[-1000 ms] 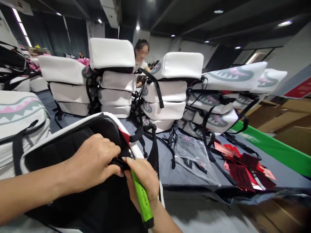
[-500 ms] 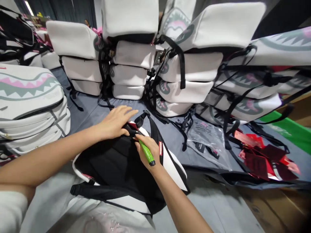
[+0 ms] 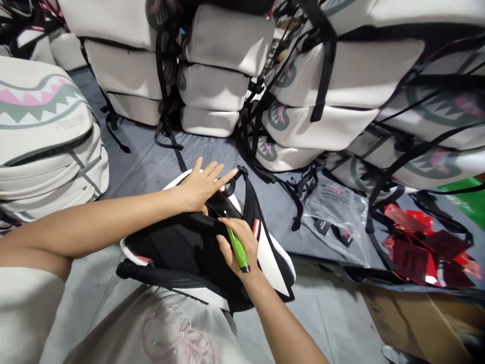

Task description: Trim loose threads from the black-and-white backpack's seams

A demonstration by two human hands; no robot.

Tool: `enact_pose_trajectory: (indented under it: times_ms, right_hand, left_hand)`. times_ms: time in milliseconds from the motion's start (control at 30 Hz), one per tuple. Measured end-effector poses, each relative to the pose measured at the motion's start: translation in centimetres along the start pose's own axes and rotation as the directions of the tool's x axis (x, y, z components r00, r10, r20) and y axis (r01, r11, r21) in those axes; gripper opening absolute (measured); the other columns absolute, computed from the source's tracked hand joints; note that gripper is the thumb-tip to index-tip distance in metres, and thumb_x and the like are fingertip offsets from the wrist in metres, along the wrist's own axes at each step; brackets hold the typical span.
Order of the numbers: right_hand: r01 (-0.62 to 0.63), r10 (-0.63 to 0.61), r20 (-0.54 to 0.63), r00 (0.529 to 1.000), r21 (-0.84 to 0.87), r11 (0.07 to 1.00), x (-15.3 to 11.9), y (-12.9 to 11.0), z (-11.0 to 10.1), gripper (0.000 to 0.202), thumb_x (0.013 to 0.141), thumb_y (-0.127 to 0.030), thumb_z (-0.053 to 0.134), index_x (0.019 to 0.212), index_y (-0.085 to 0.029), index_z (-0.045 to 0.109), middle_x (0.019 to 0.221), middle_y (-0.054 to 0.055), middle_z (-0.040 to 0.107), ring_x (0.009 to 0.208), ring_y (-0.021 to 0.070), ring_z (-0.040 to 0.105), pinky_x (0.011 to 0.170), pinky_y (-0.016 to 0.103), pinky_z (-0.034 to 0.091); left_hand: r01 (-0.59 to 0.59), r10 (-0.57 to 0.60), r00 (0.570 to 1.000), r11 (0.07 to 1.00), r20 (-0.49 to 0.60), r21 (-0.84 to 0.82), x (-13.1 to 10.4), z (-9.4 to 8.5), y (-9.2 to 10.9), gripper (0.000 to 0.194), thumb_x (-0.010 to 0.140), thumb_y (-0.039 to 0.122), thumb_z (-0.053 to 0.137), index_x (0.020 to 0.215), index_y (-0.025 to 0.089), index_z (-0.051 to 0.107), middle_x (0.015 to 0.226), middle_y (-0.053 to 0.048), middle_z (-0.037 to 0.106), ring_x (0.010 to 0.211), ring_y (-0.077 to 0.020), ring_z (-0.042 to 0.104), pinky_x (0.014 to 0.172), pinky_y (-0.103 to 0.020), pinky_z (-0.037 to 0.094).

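A black and white backpack (image 3: 182,253) lies back side up in front of me, partly over the table edge, its straps spread to the sides. My left hand (image 3: 199,188) rests on its top end with fingers spread and the thumb tucked at a fold of black fabric. In my right hand (image 3: 244,242) is a green marker pen (image 3: 237,247), its dark tip pointing away from me towards that fold. A small red label (image 3: 256,228) shows on the shoulder strap beside my right hand.
Stacked white backpacks (image 3: 215,86) with shark-mouth prints line the table (image 3: 140,151). Another pile (image 3: 45,136) stands at left. Right of me lie a clear plastic bag (image 3: 337,217) with black tags and a heap of red tags (image 3: 428,247). A cardboard box (image 3: 417,323) sits below.
My view has tilted down and come closer. My left hand's fingers have spread wider over the backpack's top. The marker pen stays in my right hand near the fold.
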State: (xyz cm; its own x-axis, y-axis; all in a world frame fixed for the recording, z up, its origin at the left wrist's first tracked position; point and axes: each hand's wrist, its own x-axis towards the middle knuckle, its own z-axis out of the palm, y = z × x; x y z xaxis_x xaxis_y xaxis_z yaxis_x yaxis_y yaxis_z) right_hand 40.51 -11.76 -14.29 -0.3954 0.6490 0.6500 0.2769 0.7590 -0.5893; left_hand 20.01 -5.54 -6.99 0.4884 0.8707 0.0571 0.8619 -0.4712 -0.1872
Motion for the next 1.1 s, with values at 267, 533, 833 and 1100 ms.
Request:
enact_pose_trajectory:
  times_ms: [267, 533, 833, 1100]
  right_hand:
    - [-0.362, 0.362, 0.024, 0.932, 0.133, 0.923, 0.6, 1.1, -0.5, 0.039, 0.095, -0.039, 0.056, 0.129, -0.023, 0.046, 0.107, 0.01, 0.074, 0.1, 0.0267, 0.071, 0.082, 0.042, 0.057]
    - [-0.36, 0.37, 0.112, 0.922, -0.096, 0.928, 4.9, 1.1, -1.6, 0.015, 0.088, -0.037, 0.066, 0.09, -0.023, 0.065, 0.085, 0.004, 0.069, 0.074, 0.0212, 0.066, 0.069, 0.034, 0.052]
    - [-0.222, 0.229, 0.525, 0.82, -0.078, 0.972, 7.0, 2.2, -4.2, 0.019, 0.089, -0.028, 0.071, 0.107, -0.022, 0.071, 0.108, 0.008, 0.074, 0.1, 0.0258, 0.069, 0.09, 0.04, 0.054]
    - [-0.065, 0.155, 0.602, 0.783, -0.168, 0.984, 7.8, 1.5, -3.9, 0.02, 0.091, -0.017, 0.063, 0.111, -0.02, 0.068, 0.107, 0.008, 0.075, 0.094, 0.0255, 0.07, 0.086, 0.042, 0.054]
  left_hand:
    - [0.031, -0.032, 0.999, 0.999, 0.036, 0.03, 1.1, 1.5, 0.2, 0.111, 0.078, 0.05, 0.077, 0.158, 0.011, 0.011, 0.136, -0.019, 0.055, 0.119, -0.0346, 0.051, 0.1, -0.045, 0.037]
    - [0.043, -0.044, 0.999, 0.999, 0.027, 0.025, 1.0, 0.9, 0.3, 0.093, 0.083, 0.048, 0.072, 0.155, 0.011, 0.025, 0.131, -0.017, 0.059, 0.116, -0.0333, 0.052, 0.095, -0.044, 0.038]
    - [0.097, -0.097, 0.995, 0.995, 0.005, -0.003, 1.4, 1.3, 0.5, 0.077, 0.083, 0.045, 0.073, 0.143, 0.01, 0.042, 0.127, -0.016, 0.06, 0.115, -0.0321, 0.052, 0.096, -0.045, 0.037]
    - [0.126, -0.126, 0.992, 0.991, -0.01, -0.041, 1.7, 1.6, 0.7, 0.061, 0.079, 0.042, 0.076, 0.127, 0.013, 0.053, 0.121, -0.014, 0.062, 0.111, -0.0312, 0.054, 0.096, -0.045, 0.037]
